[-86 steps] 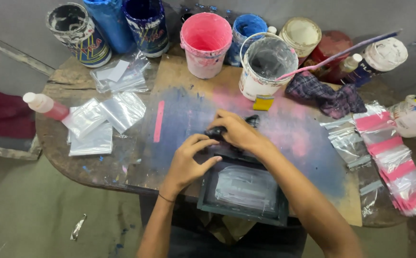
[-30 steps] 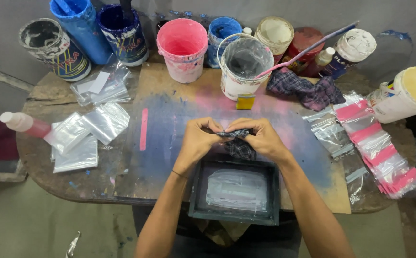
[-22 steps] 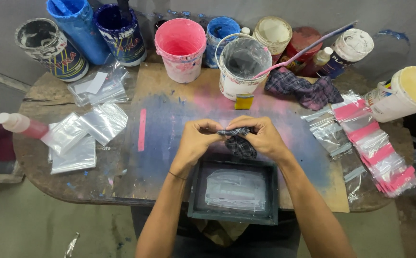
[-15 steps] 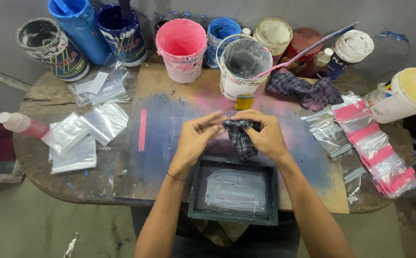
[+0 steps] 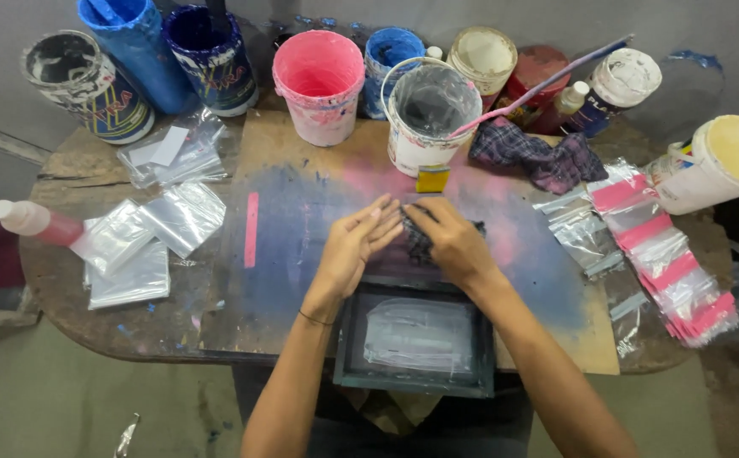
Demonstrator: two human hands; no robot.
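Note:
My right hand (image 5: 452, 240) is closed around a dark crumpled rag (image 5: 417, 240) on the paint-stained board (image 5: 293, 254). My left hand (image 5: 354, 244) lies beside it with straight fingers touching the rag's left side. Both hands are just beyond the far edge of a dark-framed printing screen (image 5: 416, 339), which rests at the near edge of the table and shows a pale mesh panel.
Paint buckets line the back: blue (image 5: 136, 51), dark blue (image 5: 212, 55), pink (image 5: 319, 72), white (image 5: 429, 114). A checked cloth (image 5: 531, 153) lies at the back right. Clear bags (image 5: 145, 233) lie left, pink-striped bags (image 5: 666, 254) right. A pink strip (image 5: 251, 229) sits on the board.
Both hands have lifted off the screen frame and moved up onto the board, gathering the dark rag between them. The rag has been bunched under the right hand.

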